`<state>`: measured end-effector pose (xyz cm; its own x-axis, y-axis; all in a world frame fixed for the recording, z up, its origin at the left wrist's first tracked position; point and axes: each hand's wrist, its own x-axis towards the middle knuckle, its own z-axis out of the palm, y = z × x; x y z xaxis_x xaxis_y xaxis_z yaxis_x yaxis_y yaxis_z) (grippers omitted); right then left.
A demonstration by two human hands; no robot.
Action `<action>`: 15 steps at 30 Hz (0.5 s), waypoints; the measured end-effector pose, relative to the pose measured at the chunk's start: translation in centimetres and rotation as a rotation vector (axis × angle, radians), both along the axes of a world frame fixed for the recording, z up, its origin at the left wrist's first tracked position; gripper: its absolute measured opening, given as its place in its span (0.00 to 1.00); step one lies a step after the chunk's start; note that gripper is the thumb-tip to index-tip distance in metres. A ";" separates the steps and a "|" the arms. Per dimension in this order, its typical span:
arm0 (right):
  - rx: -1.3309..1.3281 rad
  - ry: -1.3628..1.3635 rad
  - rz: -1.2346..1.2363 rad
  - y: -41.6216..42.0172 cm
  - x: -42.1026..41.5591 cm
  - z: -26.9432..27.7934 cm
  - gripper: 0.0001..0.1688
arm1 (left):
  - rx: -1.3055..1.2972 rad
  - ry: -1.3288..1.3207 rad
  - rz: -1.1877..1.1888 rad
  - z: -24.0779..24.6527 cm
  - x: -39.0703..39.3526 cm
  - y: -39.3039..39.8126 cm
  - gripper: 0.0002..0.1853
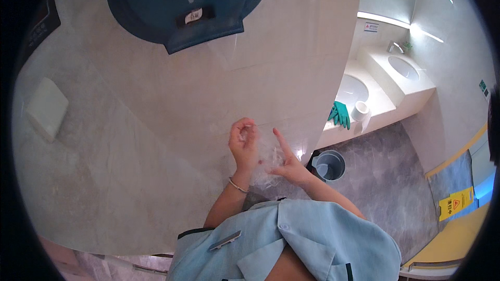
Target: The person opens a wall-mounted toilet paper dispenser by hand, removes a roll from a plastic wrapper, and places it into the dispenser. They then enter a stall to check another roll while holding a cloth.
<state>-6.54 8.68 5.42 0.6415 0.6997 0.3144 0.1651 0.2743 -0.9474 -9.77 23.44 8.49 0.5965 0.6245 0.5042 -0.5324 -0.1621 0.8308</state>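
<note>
Crumpled clear plastic film (269, 166), possibly a bag, hangs between my two hands in front of the wall. The fingers of my left hand (244, 142) curl inward around a bit of the clear film, and a bracelet circles that wrist. One finger of my right hand (290, 164) points up, apart from the others, with film against its palm side. Whether that hand grips the film is hard to tell. Above both hands, a dark teal round paper dispenser (218, 4) is mounted on the tiled wall (187, 97).
On the sink counter (383, 101) at right lie green rubber gloves (340, 115) beside a white paper roll (359, 111). A grey bucket (329, 165) stands on the floor below. Farther right is a yellow warning sign (456, 203). A pale box (47, 109) juts from the left wall.
</note>
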 end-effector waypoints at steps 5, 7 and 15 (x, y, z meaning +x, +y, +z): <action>0.090 0.704 0.079 -0.3 -0.5 1.0 0.28 | 0.294 0.074 -0.002 -1.3 -2.4 0.3 0.06; 0.094 0.731 0.042 -1.4 0.2 0.4 0.22 | 0.285 0.284 -0.060 -0.7 -3.3 0.4 0.08; 0.295 0.918 -0.249 -3.9 0.8 -1.9 0.14 | -0.178 0.415 -0.331 -4.2 -3.7 -1.6 0.07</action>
